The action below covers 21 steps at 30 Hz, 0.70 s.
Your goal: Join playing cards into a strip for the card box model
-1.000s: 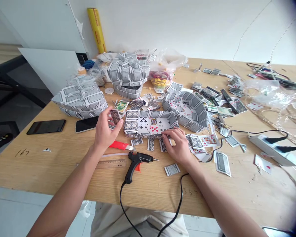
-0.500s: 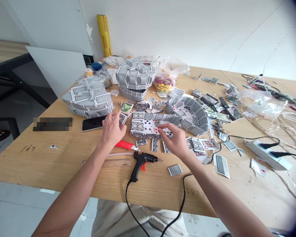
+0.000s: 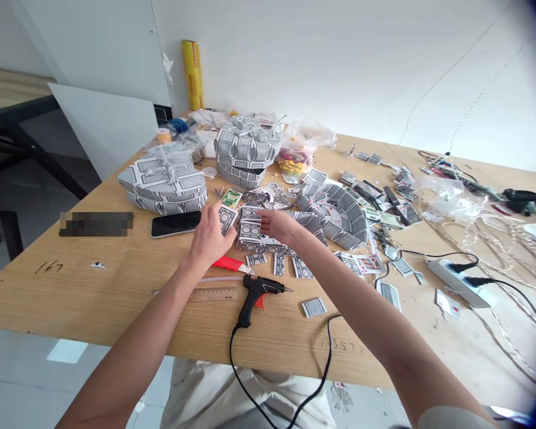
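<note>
My left hand [image 3: 211, 237] is closed round a playing card [image 3: 227, 220] with a patterned back; whether more cards lie behind it I cannot tell. My right hand [image 3: 277, 226] has its fingers stretched out over a box made of playing cards [image 3: 250, 231], near the box's left end. Whether the fingertips touch it is unclear. Just in front of the box lie cut card pieces [image 3: 279, 264]. A red-handled utility knife [image 3: 228, 263] rests below my left hand, and a black glue gun [image 3: 254, 293] lies closer to me.
Two lidded card boxes [image 3: 163, 185] [image 3: 249, 149] stand behind. An open many-sided card tray [image 3: 352, 229] sits at right. A phone [image 3: 175, 224], a ruler [image 3: 214, 294], a power strip [image 3: 460, 280] and the glue gun's cord [image 3: 233, 357] are on the table.
My right hand has moved left across the box to its left end, its fingers now straighter. The card in my left hand now shows more, tilted upward. The view has shifted slightly.
</note>
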### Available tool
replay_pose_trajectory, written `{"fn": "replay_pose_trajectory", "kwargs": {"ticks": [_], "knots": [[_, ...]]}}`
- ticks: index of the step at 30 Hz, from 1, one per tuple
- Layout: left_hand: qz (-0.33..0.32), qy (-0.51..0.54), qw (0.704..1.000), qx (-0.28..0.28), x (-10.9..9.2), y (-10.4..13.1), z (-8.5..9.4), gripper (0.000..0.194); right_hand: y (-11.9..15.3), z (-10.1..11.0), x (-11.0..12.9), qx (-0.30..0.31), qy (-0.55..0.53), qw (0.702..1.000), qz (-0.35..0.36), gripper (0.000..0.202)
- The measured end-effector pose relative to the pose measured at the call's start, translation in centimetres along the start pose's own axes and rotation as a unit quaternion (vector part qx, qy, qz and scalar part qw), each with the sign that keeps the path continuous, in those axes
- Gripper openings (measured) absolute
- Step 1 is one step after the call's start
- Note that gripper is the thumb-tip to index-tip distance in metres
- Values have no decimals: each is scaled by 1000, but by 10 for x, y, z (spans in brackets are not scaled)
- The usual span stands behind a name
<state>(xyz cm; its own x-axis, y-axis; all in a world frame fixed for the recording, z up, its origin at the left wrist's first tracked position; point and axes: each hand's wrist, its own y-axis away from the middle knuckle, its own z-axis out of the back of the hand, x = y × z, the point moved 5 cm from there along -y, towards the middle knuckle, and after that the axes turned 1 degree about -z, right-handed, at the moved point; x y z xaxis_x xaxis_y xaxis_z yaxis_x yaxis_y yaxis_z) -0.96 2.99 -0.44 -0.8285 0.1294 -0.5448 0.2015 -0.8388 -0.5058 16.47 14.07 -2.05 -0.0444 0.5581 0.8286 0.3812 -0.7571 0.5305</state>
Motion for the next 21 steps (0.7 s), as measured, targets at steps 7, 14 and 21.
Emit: {"fn": "replay_pose_trajectory", "kwargs": {"ticks": [7, 14, 21], "knots": [[32, 66, 995, 62, -6, 0, 0, 56, -11, -21, -6, 33, -42, 998, -30, 7], [72, -122, 985, 96, 1, 1, -2, 55, -17, -24, -14, 39, -67, 997, -22, 7], [-57, 14, 990, 125, -19, 5, -12, 65, -20, -24, -14, 13, -78, 996, 36, 7]]}}
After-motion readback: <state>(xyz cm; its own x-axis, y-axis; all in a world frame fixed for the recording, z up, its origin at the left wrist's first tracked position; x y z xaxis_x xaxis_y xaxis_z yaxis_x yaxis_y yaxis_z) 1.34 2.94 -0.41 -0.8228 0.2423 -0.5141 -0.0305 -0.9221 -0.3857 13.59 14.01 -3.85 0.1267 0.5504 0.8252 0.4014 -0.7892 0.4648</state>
